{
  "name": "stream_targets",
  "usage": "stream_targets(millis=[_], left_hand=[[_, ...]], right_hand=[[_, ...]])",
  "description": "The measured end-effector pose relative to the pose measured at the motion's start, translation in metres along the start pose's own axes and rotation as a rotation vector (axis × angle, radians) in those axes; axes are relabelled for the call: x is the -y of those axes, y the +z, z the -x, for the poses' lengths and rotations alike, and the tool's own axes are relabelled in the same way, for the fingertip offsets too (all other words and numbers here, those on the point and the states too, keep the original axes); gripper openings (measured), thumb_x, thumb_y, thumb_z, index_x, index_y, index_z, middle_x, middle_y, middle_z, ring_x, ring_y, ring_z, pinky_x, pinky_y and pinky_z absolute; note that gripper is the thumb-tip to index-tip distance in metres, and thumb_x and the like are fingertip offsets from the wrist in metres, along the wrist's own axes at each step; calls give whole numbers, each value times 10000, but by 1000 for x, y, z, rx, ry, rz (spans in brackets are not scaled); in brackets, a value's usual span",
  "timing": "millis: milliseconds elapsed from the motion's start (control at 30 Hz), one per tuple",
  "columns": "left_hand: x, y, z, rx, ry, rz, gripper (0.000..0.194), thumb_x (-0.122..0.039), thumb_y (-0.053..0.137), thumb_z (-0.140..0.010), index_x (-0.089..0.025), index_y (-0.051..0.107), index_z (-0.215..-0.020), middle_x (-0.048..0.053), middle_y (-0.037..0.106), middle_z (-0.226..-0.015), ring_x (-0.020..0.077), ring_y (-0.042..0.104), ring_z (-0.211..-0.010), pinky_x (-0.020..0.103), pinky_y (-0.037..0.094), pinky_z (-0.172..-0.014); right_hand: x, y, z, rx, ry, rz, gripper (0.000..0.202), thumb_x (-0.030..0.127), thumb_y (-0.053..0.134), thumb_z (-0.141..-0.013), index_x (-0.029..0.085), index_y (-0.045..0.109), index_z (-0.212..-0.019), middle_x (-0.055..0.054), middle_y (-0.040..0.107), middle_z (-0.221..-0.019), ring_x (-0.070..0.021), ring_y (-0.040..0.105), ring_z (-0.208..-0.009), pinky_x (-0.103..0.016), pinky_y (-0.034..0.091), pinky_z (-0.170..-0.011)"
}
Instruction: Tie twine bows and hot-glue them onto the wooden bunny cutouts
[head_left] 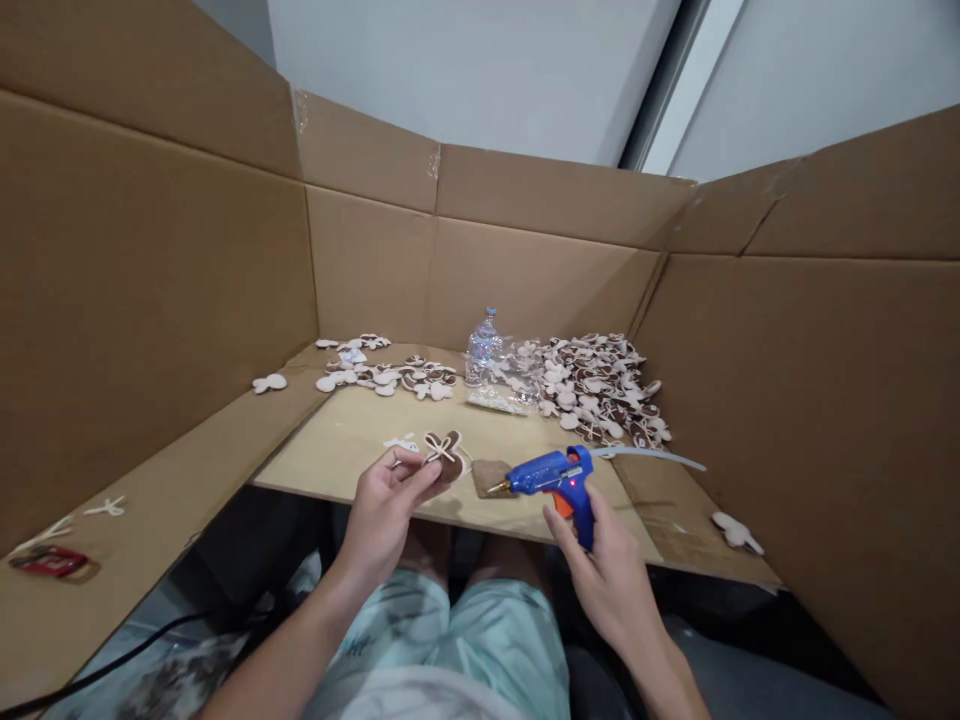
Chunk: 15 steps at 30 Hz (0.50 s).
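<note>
Between the thumb and fingers of my left hand (394,495) is a brown felt piece (450,462) with a white edge, rounded lobes and a white bow on it. My right hand (611,560) grips the handle of a blue glue gun (544,472) that has an orange trigger and a lit red light. The gun's metal nozzle points left, over a small brown pad (489,478). From the gun's rear a long translucent glue stick (652,456) sticks out to the right. Small white pieces (402,442) lie just beyond my left hand.
A large heap of brown and white felt pieces (600,385) lies at the back right, a smaller group (390,378) at the back left. Between them stand a plastic bottle (486,335) and a clear bag (501,385). Cardboard walls (540,270) surround the board. A red tool (51,562) lies far left.
</note>
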<state>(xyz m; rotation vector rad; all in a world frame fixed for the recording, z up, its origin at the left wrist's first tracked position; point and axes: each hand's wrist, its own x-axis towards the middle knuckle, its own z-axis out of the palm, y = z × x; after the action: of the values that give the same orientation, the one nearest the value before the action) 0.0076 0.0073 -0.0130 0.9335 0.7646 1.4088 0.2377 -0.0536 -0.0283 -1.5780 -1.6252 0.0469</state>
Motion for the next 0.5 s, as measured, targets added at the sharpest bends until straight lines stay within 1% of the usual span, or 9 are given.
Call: stream_targets(millis=[100,200,300,367,500], left_hand=[[-3,1,9,42,40,-91,254,-285,778,-730,-166,559,-778,12,726,-770,154,691,-791,292,544,-795],[-5,2,15,52,46,-154,252,-302,769,-741,-162,561,-767,9,713,-739,134,676,-746,245,536,-733],[-7,3,19,74,47,-188,254,-306,766,-744,-163,556,-758,2,703,-717,113,656,-707,211,515,-689],[-8,4,21,85,45,-196,255,-309,764,-747,-167,553,-760,4,704,-723,113,652,-706,217,510,-691],[-8,3,22,93,40,-188,265,-327,764,-742,-172,551,-764,11,698,-746,149,663,-759,274,521,-740]], right_hand=[[8,1,4,-19,-24,-35,304,443,511,-909,183,560,-1058,-61,672,-889,-195,637,-744,-275,502,-663],[11,1,7,-22,-37,-54,272,428,541,-899,182,579,-1009,-41,664,-823,-171,612,-661,-250,479,-603],[13,1,8,-43,-58,-61,270,418,563,-887,173,589,-999,-33,659,-789,-162,601,-626,-243,472,-584],[14,1,9,-46,-64,-59,273,413,564,-886,166,595,-999,-36,662,-792,-162,604,-629,-242,475,-587],[18,1,9,-59,-71,-54,273,395,566,-888,160,602,-1022,-46,679,-821,-167,620,-658,-242,485,-605]])
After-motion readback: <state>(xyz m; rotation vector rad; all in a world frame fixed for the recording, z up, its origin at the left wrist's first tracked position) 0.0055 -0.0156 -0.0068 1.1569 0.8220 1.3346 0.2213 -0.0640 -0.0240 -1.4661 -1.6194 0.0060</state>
